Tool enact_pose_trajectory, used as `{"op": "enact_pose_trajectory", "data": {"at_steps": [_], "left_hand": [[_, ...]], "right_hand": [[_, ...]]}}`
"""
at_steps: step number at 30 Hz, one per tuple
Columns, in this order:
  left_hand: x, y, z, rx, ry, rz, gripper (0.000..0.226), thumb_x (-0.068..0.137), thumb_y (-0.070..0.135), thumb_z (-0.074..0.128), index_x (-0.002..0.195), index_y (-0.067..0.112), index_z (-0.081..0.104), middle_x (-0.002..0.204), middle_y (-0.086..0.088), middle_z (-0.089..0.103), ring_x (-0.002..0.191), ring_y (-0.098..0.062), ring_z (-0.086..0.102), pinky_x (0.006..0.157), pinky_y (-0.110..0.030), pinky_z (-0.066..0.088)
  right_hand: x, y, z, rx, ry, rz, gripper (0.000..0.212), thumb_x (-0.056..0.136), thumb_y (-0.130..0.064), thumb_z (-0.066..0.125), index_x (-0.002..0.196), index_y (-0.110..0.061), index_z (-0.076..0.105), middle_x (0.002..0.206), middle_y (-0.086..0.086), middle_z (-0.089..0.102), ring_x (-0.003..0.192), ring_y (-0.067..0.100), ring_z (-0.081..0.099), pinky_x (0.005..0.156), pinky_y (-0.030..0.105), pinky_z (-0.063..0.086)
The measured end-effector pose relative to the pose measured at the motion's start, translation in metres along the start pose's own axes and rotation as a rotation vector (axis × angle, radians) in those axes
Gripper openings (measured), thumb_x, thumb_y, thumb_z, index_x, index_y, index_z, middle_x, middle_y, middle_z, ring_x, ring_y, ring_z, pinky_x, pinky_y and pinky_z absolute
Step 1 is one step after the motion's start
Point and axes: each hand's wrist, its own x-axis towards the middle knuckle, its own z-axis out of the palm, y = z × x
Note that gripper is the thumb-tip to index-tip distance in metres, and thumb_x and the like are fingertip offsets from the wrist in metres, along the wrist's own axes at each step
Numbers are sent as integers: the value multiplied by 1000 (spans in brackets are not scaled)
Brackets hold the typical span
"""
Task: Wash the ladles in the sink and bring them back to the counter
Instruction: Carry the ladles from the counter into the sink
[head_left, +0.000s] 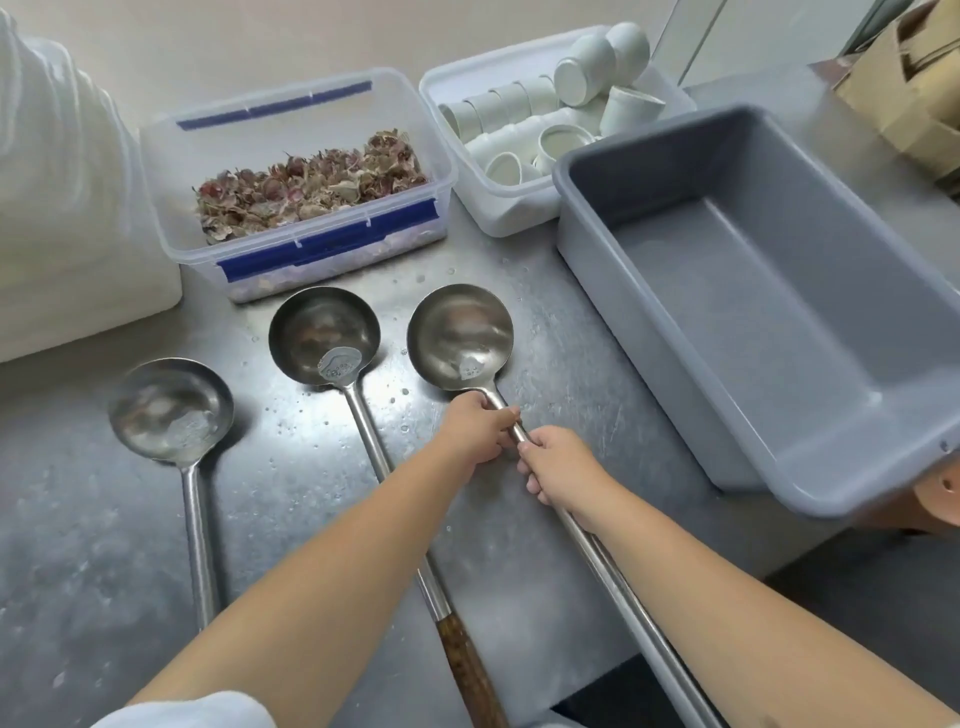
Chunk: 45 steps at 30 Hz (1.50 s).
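Observation:
Three long-handled steel ladles lie bowl-up on the wet steel counter (545, 545). The left ladle (171, 410) and the middle ladle (324, 335), which has a dark wooden grip, lie untouched. The right ladle (460, 338) has its bowl on the counter. My left hand (475, 428) grips its handle just below the bowl. My right hand (558, 470) grips the same handle right behind the left hand. A little water sits in each bowl.
A grey plastic tub (779, 467) stands empty at the right, overhanging the counter edge. Behind the ladles are a clear box of dried husks (306, 176) and a white bin of small white cups (540, 119). A white block (67, 208) is far left.

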Motion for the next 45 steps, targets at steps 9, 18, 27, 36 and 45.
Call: {"op": "enact_pose_trajectory", "data": {"at_steps": [9,18,27,36,45], "left_hand": [[-42,-30,43,-25,-118,-62,11,92,9,62,91,4,52,67,-14,53,41,-12,47,40,-21,30],[-104,-62,89,54,-238,-135,18,94,17,61,80,10,53,78,-14,65,64,-17,66,52,-26,40],[-167,-98,169,184,-360,-134,16,95,21,62,87,7,59,67,-3,68,64,-10,67,58,-22,48],[-268,-166,275,286,-506,-178,13,96,21,61,95,8,63,80,-4,71,72,-10,70,66,-22,50],[-385,-248,403,454,-646,-261,9,95,16,62,87,11,59,77,-3,68,65,-11,66,46,-15,41]], "right_hand": [[-63,33,-29,7,58,51,22,99,-15,48,81,-11,60,68,1,58,49,13,48,42,23,36],[-136,88,-58,12,72,92,25,98,-20,49,79,-12,64,71,-1,61,56,11,52,48,20,41],[-218,169,-93,145,198,162,24,97,-20,50,82,-12,67,71,0,63,55,10,53,47,18,43],[-325,299,-120,373,281,206,20,93,-4,45,90,-3,64,79,7,61,58,14,51,45,19,39],[-463,445,-140,746,452,227,17,93,-1,46,95,1,62,81,13,62,60,14,55,52,21,45]]}}
